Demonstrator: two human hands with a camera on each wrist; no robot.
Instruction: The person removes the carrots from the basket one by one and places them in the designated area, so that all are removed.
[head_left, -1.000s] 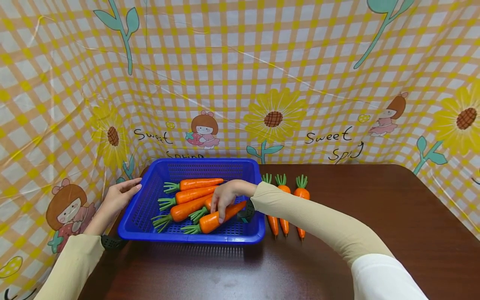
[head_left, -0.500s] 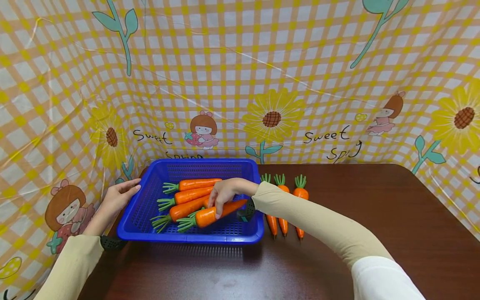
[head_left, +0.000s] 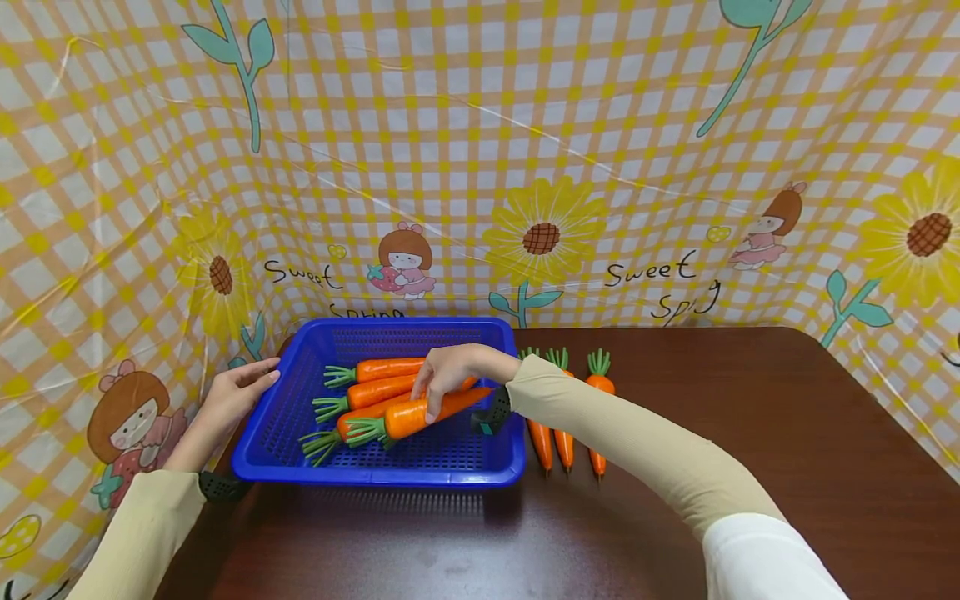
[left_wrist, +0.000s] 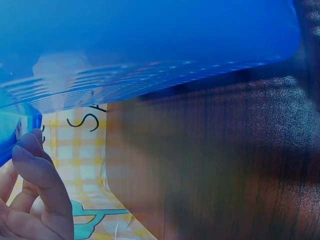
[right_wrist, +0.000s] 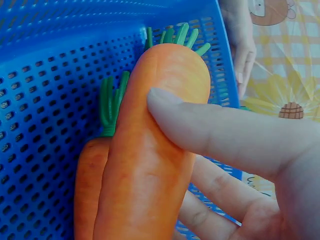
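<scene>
In the head view a blue plastic basket (head_left: 375, 477) holds several orange carrots (head_left: 382, 389) with green tops, lying side by side. My right hand (head_left: 450, 373) grips one carrot (head_left: 408, 418) above the others. The right wrist view shows the thumb (right_wrist: 200, 125) across its upper side and the other fingers underneath. Another carrot (right_wrist: 90, 180) lies below it, partly covered. My left hand (head_left: 234, 393) is at the basket's left rim, its fingertips touching the outer edge. In the left wrist view, thumb and fingers (left_wrist: 45, 180) are beside the rim, loosely bent.
Three more carrots (head_left: 600, 421) lie on the dark brown table (head_left: 712, 392) right of the basket, partly behind the right sleeve (head_left: 622, 425). A checked cloth with sunflowers (head_left: 542, 239) encloses the back and sides.
The carrot in my right hand has risen and shifted slightly left and toward the back, covering more of the carrots below. My left hand has stayed at the rim.
</scene>
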